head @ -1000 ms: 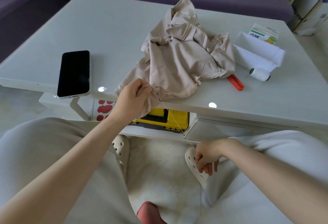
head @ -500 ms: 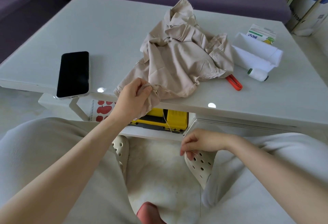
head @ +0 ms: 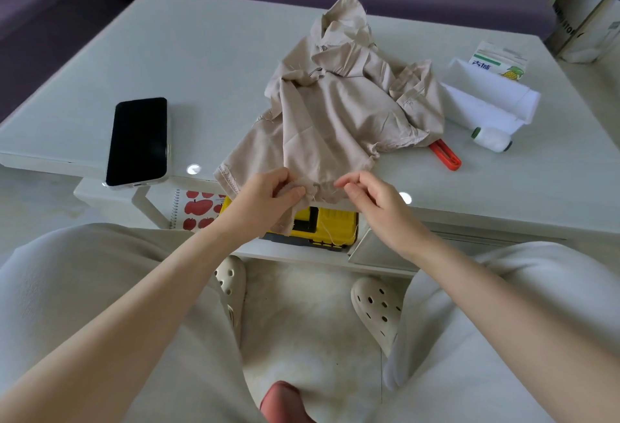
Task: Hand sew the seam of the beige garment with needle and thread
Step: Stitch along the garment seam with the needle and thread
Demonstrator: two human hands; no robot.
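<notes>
The right hand (head: 365, 196) has risen from knee level to the seam, fingers curled perhaps on a needle; I cannot tell. The left hand (head: 268, 194) pinches the beige garment (head: 335, 114) at the 6 o'clock edge of the table (head: 201, 53), likely steadying the seam.

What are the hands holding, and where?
The left hand pinches the beige garment at its near edge. Whether the right hand pinches a needle in its curled fingers cannot be told.
</notes>
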